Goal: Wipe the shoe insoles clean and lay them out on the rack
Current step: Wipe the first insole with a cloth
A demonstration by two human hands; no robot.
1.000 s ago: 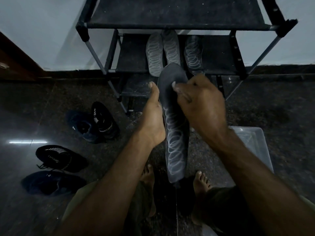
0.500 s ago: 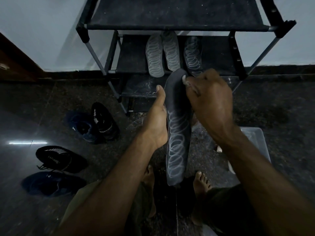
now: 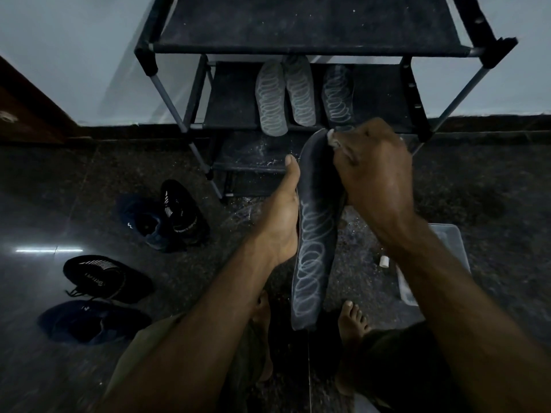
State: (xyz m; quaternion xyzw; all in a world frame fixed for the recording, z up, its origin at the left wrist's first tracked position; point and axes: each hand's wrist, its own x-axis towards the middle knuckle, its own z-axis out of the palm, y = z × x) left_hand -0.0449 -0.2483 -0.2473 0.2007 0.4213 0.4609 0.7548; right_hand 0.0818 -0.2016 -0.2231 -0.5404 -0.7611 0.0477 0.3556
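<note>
A dark insole (image 3: 313,234) with pale chalk loops stands lengthwise in front of me. My left hand (image 3: 283,216) holds it along its left edge, thumb straight up the side. At the insole's toe end my right hand (image 3: 372,174) is curled round a small pale cloth (image 3: 334,141) and presses it there. The toe half looks dark and free of loops. Three insoles (image 3: 298,96) with the same loop marks lie side by side on the middle shelf of the black shoe rack (image 3: 298,49).
Two pairs of dark shoes (image 3: 167,216) (image 3: 104,278) lie on the dark stone floor at left. A clear plastic tub (image 3: 447,242) sits on the floor at right, and a small white object (image 3: 384,260) shows beside it. My bare feet (image 3: 351,320) are below the insole.
My right hand with the cloth has slid up the insole from near its middle to the toe end. The insole and left hand shifted slightly right and forward.
</note>
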